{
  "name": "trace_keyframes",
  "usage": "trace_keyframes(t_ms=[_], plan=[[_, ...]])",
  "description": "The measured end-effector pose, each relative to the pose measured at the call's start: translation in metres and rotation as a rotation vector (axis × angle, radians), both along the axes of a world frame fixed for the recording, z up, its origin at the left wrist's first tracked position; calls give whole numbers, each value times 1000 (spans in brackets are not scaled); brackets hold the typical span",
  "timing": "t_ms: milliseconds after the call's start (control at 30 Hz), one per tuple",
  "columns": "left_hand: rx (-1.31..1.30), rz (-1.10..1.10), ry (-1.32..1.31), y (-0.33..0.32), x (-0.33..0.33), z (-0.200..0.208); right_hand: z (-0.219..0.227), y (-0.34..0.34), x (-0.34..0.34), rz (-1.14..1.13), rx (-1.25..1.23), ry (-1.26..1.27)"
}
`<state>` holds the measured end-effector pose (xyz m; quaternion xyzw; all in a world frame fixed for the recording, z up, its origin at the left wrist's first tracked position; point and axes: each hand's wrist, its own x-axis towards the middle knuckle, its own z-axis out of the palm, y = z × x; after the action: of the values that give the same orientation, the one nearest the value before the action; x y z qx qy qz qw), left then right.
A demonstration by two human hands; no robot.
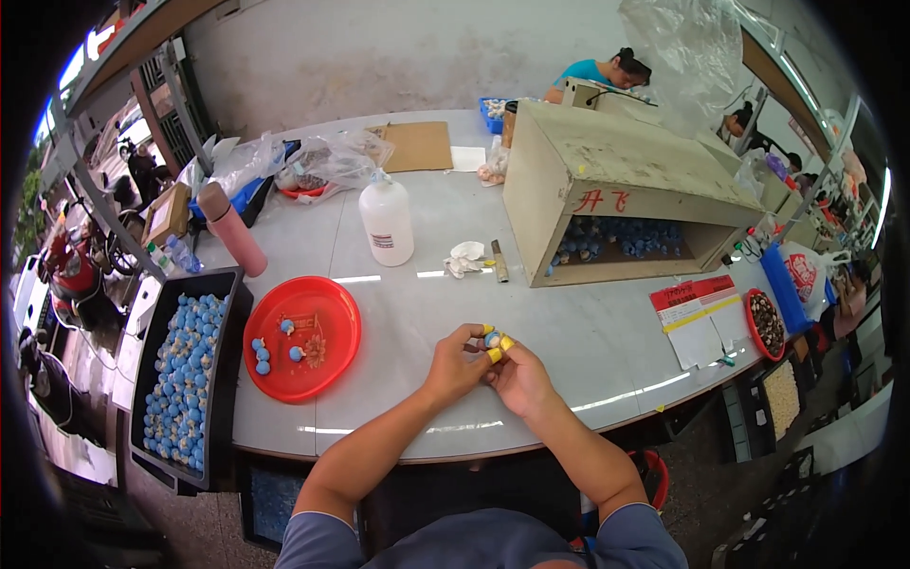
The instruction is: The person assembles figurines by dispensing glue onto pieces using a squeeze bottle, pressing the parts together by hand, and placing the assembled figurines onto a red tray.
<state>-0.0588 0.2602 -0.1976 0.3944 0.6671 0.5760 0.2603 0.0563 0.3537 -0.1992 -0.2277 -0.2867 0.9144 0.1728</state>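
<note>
My left hand [457, 362] and my right hand [521, 377] meet over the near middle of the table. Between their fingertips, some of which are wrapped in yellow, is a small blue and cream figurine piece [492, 340]. Both hands are closed on it, and the fingers partly hide it. To the left, a red round plate [332, 365] carries a few similar blue pieces [296, 354]. A black crate [239, 327] at the table's left edge is filled with many more blue and cream pieces [185, 379].
A white plastic bottle [387, 223], crumpled tissue [465, 258] and a short metallic tube [500, 262] stand or lie beyond my hands. A beige metal box [607, 156] with blue pieces inside is at right, near red-and-white papers [697, 318]. A pink flask [235, 232] stands left. Another person [607, 74] sits behind.
</note>
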Motion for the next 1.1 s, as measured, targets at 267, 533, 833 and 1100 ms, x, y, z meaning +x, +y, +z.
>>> trace_keyframes(t_ms=[267,533,833,1100], plan=[[63,-25,-440,-14,-15,9,2,20,53,-350,541,-155],[-119,-203,-565,-9,-7,14,-36,143,248,-1565,1261,-1175],[-226,-214,-554,-7,-10,12,-63,204,285,-1331,1228,-1536],[-332,-312,-607,-17,-22,20,-17,128,183,-1098,858,-297]])
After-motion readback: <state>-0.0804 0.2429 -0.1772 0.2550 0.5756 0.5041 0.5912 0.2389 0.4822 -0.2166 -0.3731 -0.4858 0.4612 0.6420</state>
